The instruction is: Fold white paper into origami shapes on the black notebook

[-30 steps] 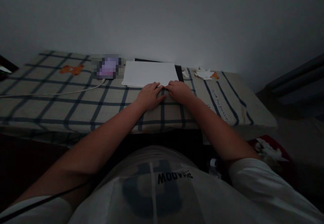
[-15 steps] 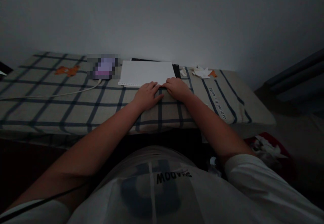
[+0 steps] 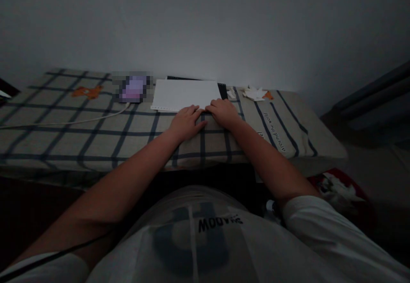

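A white sheet of paper (image 3: 185,93) with a row of punched holes along its near edge lies on the checked cloth, overlapping a black punched cover (image 3: 222,90). My left hand (image 3: 187,122) rests at the sheet's near edge, palm down, with its thumb held apart from the fingers. Close beside it, my right hand (image 3: 224,112) touches the sheet's near right corner. Its fingers are bent and pressed together. The fingertips of both hands almost meet, and whatever may lie between them is too small and dark to make out.
A blurred phone (image 3: 134,88) on a white cable (image 3: 109,114) lies left of the paper. An orange scrap (image 3: 87,91) is farther left. Crumpled white paper (image 3: 254,93) lies to the right. Below the table stand a red bin (image 3: 339,174) and a bottle (image 3: 271,208).
The whole view has shifted slightly, so the table sits a little lower in the picture. Both hands keep practically the same pose at the paper's near edge.
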Motion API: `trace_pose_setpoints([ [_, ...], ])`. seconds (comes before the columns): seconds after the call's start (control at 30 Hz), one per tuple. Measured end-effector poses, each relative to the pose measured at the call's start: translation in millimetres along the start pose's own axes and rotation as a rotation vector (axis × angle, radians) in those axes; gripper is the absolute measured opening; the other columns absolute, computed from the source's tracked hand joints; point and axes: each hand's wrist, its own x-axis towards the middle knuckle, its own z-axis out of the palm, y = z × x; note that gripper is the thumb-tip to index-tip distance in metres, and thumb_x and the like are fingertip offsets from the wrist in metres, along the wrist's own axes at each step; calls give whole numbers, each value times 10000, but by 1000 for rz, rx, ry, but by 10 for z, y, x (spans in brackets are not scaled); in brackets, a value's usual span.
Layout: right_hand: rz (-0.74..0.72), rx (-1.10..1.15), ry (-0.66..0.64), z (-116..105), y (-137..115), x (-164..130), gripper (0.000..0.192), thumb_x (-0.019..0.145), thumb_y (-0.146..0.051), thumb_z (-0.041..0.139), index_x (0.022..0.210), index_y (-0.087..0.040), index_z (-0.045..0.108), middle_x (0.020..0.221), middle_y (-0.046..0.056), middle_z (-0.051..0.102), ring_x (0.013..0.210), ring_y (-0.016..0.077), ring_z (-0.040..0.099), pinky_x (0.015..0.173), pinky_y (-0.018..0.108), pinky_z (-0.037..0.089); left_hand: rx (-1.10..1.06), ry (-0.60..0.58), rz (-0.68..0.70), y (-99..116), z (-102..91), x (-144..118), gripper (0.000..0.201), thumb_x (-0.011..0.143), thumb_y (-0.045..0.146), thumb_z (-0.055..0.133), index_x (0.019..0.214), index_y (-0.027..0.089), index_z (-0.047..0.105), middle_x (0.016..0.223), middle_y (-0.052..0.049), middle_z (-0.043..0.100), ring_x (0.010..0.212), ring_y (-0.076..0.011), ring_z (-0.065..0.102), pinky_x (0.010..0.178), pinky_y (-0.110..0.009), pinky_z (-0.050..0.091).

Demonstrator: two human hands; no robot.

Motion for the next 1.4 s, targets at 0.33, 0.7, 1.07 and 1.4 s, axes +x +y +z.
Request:
trace_pose_setpoints([
  [0.33, -13, -42, -14, -35, 120, -74, 394, 1186, -184, 506, 1392, -239, 837, 1350, 143, 827, 1267, 331, 631, 932, 427, 410, -21, 17, 13, -22, 20, -2, 597, 1197, 493, 510, 1689, 167, 599, 1811, -185, 570, 1708, -339, 506, 1432, -520, 383],
  [0.7, -99, -45, -14, -27, 491, -228, 399, 1132, -101, 544, 1351, -209, 859, 1293, 136, 850, 1239, 333, 626, 923, 436, 409, -39, 30, 32, -44, 61, 1, 627, 1190, 491, 487, 1693, 135, 598, 1800, -206, 574, 1699, -360, 507, 1415, -537, 392],
  [1.07, -17, -12, 18, 39, 598, -304, 455, 1111, -78, 509, 1306, -208, 899, 1285, 139, 871, 1228, 346, 666, 962, 478, 478, -39, 14, 15, -24, 35, -1, 634, 1195, 489, 481, 1705, 127, 590, 1808, -203, 564, 1703, -362, 500, 1427, -527, 375],
  [1.4, 62, -15, 19, 8, 660, -362, 447, 1076, -105, 501, 1202, -149, 927, 1223, 196, 879, 1229, 393, 702, 979, 524, 519, -49, 23, 25, -38, 63, 13, 630, 1190, 490, 467, 1700, 141, 591, 1799, -199, 574, 1706, -357, 495, 1431, -530, 370],
])
